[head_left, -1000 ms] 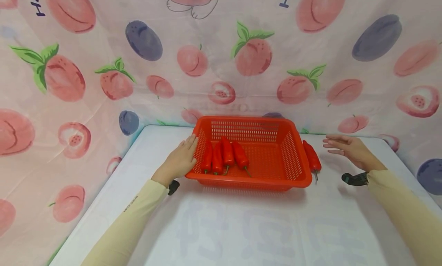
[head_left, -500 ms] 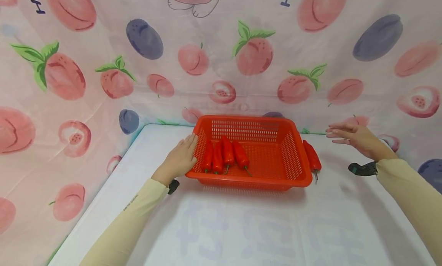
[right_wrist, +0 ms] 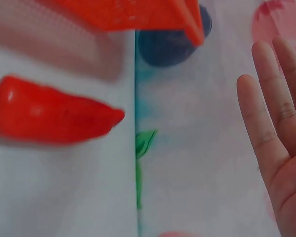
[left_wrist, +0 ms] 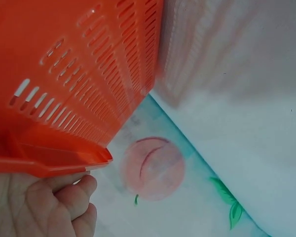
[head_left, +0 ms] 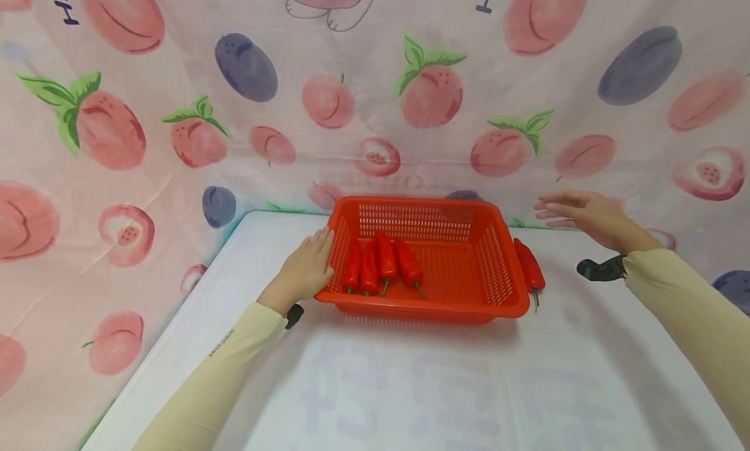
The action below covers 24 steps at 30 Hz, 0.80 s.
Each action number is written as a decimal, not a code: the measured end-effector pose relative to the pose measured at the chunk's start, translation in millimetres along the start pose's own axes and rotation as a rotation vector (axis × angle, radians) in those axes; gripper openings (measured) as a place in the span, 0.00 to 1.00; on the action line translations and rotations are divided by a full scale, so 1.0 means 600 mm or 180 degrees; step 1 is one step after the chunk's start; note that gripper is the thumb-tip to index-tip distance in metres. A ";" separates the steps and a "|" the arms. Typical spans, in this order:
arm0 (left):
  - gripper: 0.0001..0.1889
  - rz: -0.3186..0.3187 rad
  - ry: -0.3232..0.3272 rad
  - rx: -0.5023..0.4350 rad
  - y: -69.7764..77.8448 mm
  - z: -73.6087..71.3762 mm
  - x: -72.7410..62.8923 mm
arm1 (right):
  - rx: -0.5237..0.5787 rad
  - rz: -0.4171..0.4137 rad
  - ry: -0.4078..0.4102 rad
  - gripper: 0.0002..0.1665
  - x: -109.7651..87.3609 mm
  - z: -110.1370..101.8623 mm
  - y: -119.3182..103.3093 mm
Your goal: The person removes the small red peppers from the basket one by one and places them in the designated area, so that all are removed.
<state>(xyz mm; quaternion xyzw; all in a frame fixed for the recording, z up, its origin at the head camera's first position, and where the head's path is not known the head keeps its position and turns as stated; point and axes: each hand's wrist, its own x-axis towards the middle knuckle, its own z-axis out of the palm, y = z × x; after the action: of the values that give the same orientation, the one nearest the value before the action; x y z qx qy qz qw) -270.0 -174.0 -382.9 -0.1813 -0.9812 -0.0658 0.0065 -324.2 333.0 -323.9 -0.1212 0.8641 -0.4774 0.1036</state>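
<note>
A red plastic basket (head_left: 410, 306) with slotted sides stands on the table. Several red chili peppers (head_left: 387, 259) lie side by side in its left part, green stems toward me. My left hand (head_left: 303, 269) rests against the basket's left rim with extended fingers; the left wrist view shows its fingers (left_wrist: 71, 200) touching the rim. One more red chili pepper (head_left: 530, 265) lies on the table, just outside the basket's right wall. Above and to the right of that pepper, my right hand (head_left: 592, 217) hovers with spread, straight fingers, holding nothing, as the right wrist view also shows.
The white-covered table (head_left: 410, 392) extends in front of the basket. A fruit-printed cloth (head_left: 375, 80) hangs behind it and along the left side. Each wrist carries a black camera mount (head_left: 600, 269).
The right hand rose away from the table, first shifting right and then back left, above the outside pepper. The left hand, basket and peppers stayed where they were.
</note>
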 end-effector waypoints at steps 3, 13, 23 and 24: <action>0.36 0.0019 -0.0014 -0.0004 0.001 -0.001 0.000 | 0.0018 -0.0067 -0.0067 0.29 0.011 0.012 -0.018; 0.36 -0.0020 -0.0083 0.0001 0.003 -0.003 -0.002 | 0.0143 -0.0202 -0.0142 0.28 0.057 0.056 -0.054; 0.36 0.0000 -0.0028 -0.0018 0.004 -0.004 -0.002 | 0.0363 -0.0235 -0.0371 0.29 0.098 0.105 -0.076; 0.36 -0.0002 -0.0026 -0.0015 0.004 -0.004 -0.002 | 0.0390 -0.0242 -0.0382 0.28 0.101 0.111 -0.079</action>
<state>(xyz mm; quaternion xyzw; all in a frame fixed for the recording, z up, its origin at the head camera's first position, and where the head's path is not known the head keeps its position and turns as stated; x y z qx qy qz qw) -268.2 -172.3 -380.2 -0.1813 -0.9811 -0.0674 0.0021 -357.2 236.8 -322.2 -0.1757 0.8203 -0.5248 0.1441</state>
